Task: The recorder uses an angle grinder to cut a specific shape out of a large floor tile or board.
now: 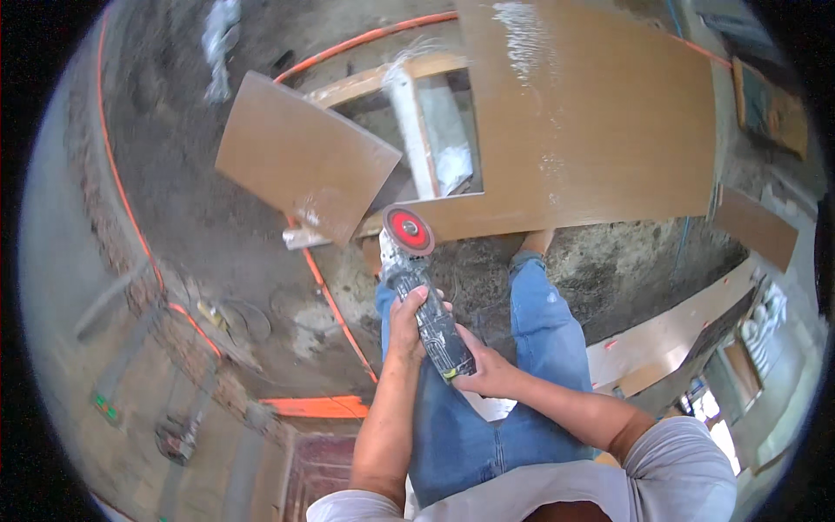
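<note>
An angle grinder [433, 329] with a dark, dusty body lies across the space over my lap, its head pointing away from me. At its far end is a round disc [409, 230] with a red face. My left hand [409, 322] is wrapped round the body behind the head. The rear end is gripped by my right hand [489, 370]. Just beyond the disc lies a large brown panel [609, 130] with a rectangular cut-out along its left side. A separate brown board piece [306, 157] rests tilted at the left of that cut-out.
Wooden bars [412, 139] show through the cut-out. White dust streaks the panel. An orange hose [330, 304] runs over the dirty floor on the left. At the right lie a small brown board [757, 224] and a long pale board [674, 326]. Crumpled plastic [221, 43] lies far left.
</note>
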